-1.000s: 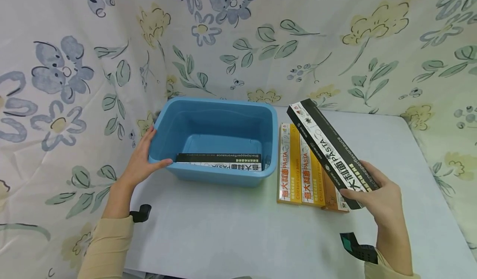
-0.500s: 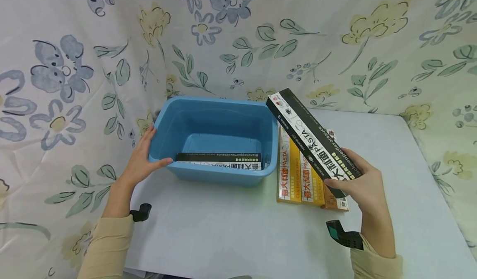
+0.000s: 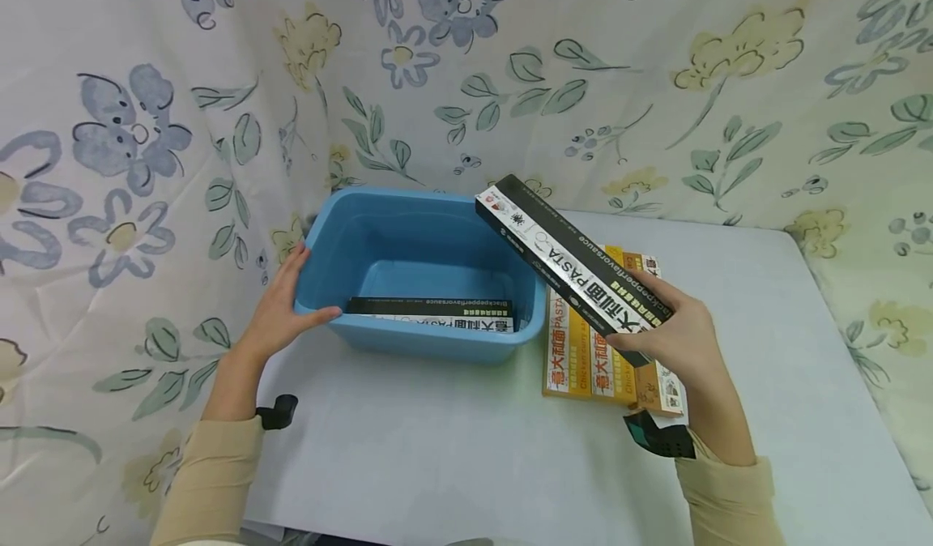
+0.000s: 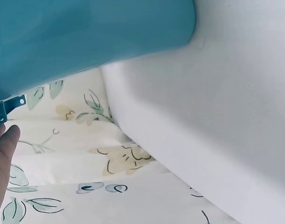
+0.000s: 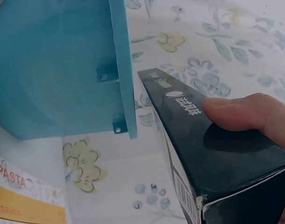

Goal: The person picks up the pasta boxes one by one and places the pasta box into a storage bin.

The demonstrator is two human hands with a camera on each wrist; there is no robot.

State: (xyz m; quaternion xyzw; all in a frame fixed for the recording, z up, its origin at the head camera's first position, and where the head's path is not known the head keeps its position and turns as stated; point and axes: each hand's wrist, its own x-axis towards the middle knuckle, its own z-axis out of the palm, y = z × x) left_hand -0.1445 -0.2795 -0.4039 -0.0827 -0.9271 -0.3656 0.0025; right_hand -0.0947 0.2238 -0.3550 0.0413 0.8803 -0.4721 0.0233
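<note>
A blue plastic bin [image 3: 423, 347] stands on the table. My left hand [image 3: 284, 303] rests on its left end, fingers spread along the outside and thumb across the front rim. Fingertips [image 4: 10, 135] show beside a small bracket on the bin in the left wrist view. My right hand [image 3: 674, 323] grips the near end of a black-and-white pasta box [image 3: 568, 262], thumb [image 5: 231, 112] on its black side. The box is tilted, its far end above the bin's right rim. Inside the bin, along the front wall, lies another black-and-white pasta box [image 3: 430, 309].
Right of the bin, yellow pasta boxes [image 3: 579, 360] and an orange-brown box [image 3: 656, 384] lie side by side, partly covered by the raised box. A floral cloth [image 3: 539, 84] hangs behind and left of the white table [image 3: 437, 441].
My right hand has carried the black-and-white pasta box left, from above the yellow boxes to the bin's right rim. The left hand stays at the bin.
</note>
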